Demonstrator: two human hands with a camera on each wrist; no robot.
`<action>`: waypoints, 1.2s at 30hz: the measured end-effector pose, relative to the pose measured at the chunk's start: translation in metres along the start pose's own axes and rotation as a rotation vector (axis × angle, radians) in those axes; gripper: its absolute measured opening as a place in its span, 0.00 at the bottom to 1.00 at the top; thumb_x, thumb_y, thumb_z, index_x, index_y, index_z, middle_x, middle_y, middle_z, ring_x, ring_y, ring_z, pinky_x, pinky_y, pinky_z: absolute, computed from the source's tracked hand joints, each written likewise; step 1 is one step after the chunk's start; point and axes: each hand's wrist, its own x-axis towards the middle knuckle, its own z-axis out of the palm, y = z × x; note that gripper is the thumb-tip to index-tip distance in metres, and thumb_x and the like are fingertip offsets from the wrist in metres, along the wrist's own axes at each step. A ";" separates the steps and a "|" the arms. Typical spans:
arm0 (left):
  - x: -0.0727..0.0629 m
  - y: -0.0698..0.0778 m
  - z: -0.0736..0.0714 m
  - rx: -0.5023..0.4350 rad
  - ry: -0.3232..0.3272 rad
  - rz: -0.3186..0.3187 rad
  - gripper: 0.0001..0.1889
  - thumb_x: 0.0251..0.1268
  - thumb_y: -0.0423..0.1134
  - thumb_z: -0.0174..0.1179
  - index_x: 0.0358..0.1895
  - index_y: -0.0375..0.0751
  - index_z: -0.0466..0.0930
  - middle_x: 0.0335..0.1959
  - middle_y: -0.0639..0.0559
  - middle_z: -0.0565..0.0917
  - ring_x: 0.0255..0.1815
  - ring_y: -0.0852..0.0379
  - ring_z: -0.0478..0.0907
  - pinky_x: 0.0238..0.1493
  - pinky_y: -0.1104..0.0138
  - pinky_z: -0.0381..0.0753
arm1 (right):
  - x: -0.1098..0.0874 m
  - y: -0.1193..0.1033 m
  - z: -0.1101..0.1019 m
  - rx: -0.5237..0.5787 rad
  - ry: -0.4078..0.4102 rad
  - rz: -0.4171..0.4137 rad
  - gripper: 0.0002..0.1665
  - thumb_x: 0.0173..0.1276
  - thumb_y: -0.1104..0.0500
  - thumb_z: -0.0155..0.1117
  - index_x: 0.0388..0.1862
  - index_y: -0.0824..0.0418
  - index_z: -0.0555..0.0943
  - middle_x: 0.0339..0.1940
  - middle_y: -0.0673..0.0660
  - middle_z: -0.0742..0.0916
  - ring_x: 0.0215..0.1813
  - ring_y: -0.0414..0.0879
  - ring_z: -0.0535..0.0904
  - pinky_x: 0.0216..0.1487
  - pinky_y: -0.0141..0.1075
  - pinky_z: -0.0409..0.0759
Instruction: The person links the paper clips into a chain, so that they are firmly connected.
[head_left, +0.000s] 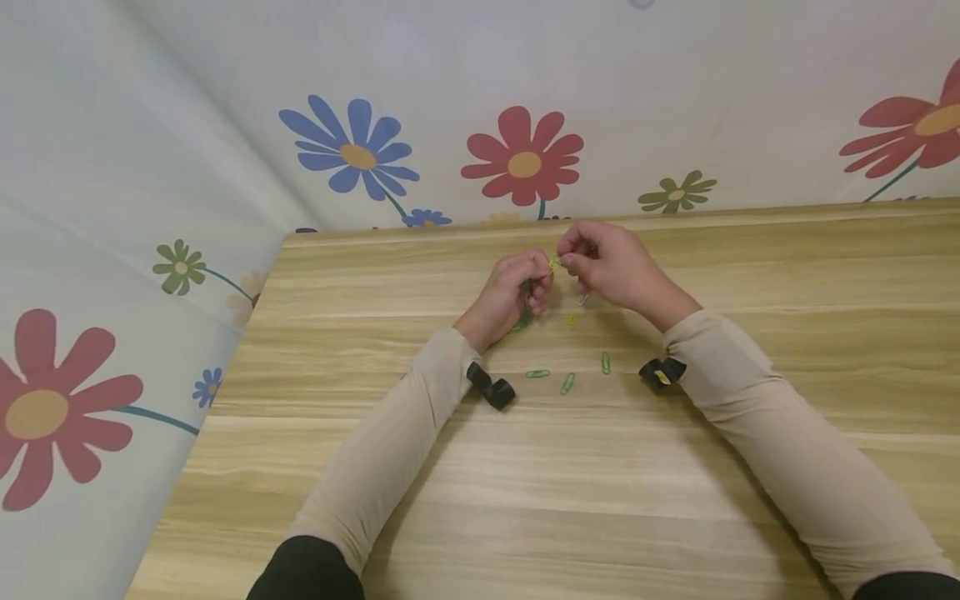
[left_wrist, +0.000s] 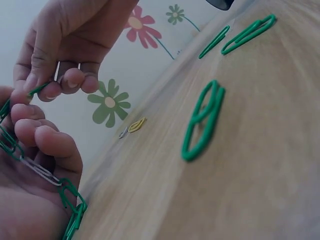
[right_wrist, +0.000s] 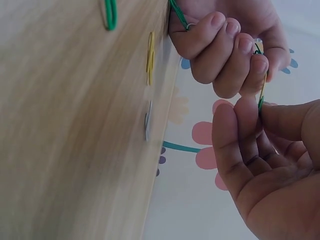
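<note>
Above the far part of the table, my left hand (head_left: 508, 290) grips a chain of linked paper clips. Green links and a white paper clip (left_wrist: 40, 170) cross its palm, and the green tail (head_left: 522, 321) hangs below the hand. A yellow paper clip (right_wrist: 263, 86) stretches from the left fingertips toward my right hand (head_left: 613, 265). Thumb and forefinger of the right hand pinch a green paper clip (right_wrist: 260, 103) at the yellow one's end; the fingers hide most of it. Whether these two are linked I cannot tell.
On the wooden table (head_left: 465, 467), three loose green paper clips (head_left: 606, 362) lie between the forearms. A loose yellow paper clip (head_left: 573, 319) and a white one (right_wrist: 148, 121) lie beneath the right hand. Behind the table's far edge hangs a flower-patterned curtain (head_left: 600, 75).
</note>
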 end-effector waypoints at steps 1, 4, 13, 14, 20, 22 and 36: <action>0.000 0.000 0.000 0.014 -0.010 -0.003 0.11 0.66 0.34 0.48 0.24 0.42 0.72 0.22 0.51 0.70 0.21 0.58 0.63 0.21 0.70 0.66 | 0.000 0.000 0.000 -0.001 -0.001 -0.002 0.03 0.76 0.68 0.58 0.44 0.67 0.78 0.33 0.62 0.81 0.31 0.60 0.80 0.30 0.38 0.82; -0.001 -0.001 -0.001 0.061 -0.037 -0.010 0.11 0.66 0.36 0.50 0.23 0.43 0.73 0.23 0.51 0.71 0.22 0.57 0.64 0.21 0.69 0.66 | 0.000 0.000 0.002 -0.002 0.001 -0.005 0.03 0.76 0.68 0.58 0.44 0.66 0.78 0.33 0.61 0.81 0.31 0.59 0.80 0.29 0.34 0.81; 0.000 -0.001 0.000 0.036 -0.010 -0.005 0.11 0.68 0.33 0.47 0.25 0.42 0.72 0.22 0.51 0.70 0.21 0.58 0.63 0.20 0.70 0.67 | 0.000 0.001 0.001 -0.019 0.001 -0.010 0.03 0.76 0.67 0.59 0.44 0.66 0.78 0.32 0.61 0.81 0.31 0.59 0.80 0.28 0.34 0.81; -0.001 -0.001 0.000 0.022 -0.006 -0.002 0.11 0.68 0.33 0.46 0.25 0.42 0.71 0.22 0.51 0.69 0.21 0.58 0.62 0.20 0.71 0.67 | 0.000 0.001 0.000 -0.024 0.001 -0.011 0.03 0.76 0.67 0.59 0.44 0.66 0.79 0.32 0.61 0.81 0.31 0.59 0.80 0.28 0.35 0.81; -0.001 -0.002 -0.001 -0.004 -0.028 0.011 0.11 0.68 0.33 0.45 0.25 0.42 0.69 0.21 0.52 0.67 0.20 0.58 0.61 0.21 0.70 0.64 | 0.000 -0.002 0.000 -0.081 -0.008 -0.038 0.03 0.75 0.67 0.60 0.44 0.66 0.79 0.31 0.62 0.82 0.28 0.55 0.80 0.28 0.35 0.79; -0.001 -0.002 -0.002 -0.003 -0.042 0.008 0.11 0.68 0.33 0.45 0.25 0.42 0.68 0.22 0.52 0.67 0.20 0.58 0.60 0.22 0.70 0.64 | 0.001 -0.003 0.001 -0.093 -0.006 -0.048 0.04 0.75 0.67 0.60 0.45 0.66 0.79 0.32 0.64 0.82 0.28 0.55 0.80 0.27 0.34 0.78; -0.002 -0.001 -0.001 0.007 -0.077 -0.008 0.11 0.68 0.34 0.45 0.25 0.42 0.69 0.24 0.51 0.68 0.22 0.58 0.61 0.22 0.71 0.66 | 0.001 -0.001 -0.001 -0.054 -0.006 -0.037 0.05 0.75 0.68 0.59 0.46 0.67 0.81 0.36 0.65 0.84 0.30 0.56 0.80 0.28 0.32 0.77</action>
